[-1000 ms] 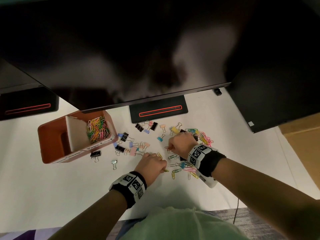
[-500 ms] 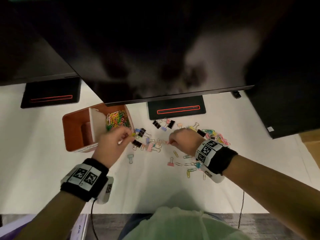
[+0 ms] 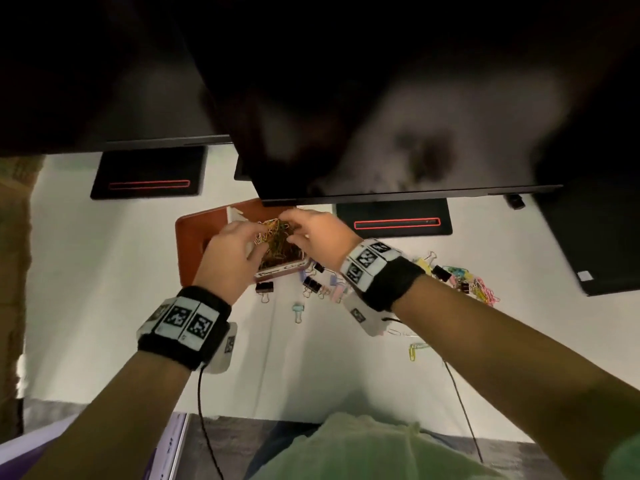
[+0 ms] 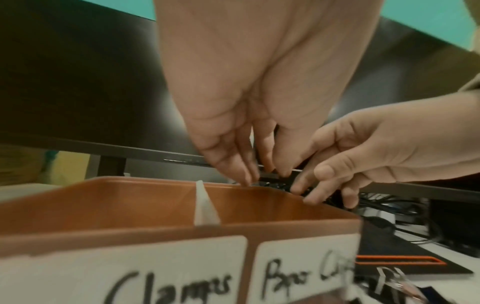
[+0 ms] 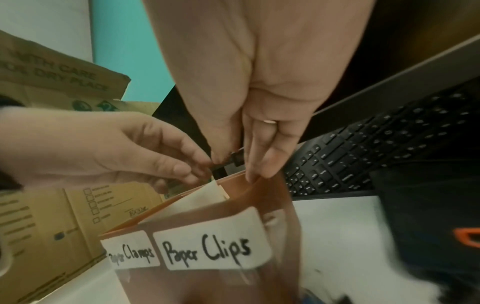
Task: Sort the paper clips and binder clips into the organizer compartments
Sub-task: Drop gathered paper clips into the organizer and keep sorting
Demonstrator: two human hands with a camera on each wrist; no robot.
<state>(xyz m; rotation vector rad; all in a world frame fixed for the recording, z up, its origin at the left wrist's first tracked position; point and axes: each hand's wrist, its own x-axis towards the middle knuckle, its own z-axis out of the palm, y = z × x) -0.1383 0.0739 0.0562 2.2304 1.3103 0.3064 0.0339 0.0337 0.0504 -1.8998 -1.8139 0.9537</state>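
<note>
Several binder clips litter the white desk beneath dark monitors.

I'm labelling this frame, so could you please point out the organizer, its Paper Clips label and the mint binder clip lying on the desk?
organizer (image 3: 188, 244): head view, on its bare brown left wall.
Paper Clips label (image 5: 210, 250): right wrist view, middle of the handwritten white sticker.
mint binder clip (image 3: 298, 309): head view, on its coloured body.

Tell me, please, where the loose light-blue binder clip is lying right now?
In the head view, the light-blue binder clip lies alone on the white desk, nearer the person than the orange organizer, between the two wrists.
</note>
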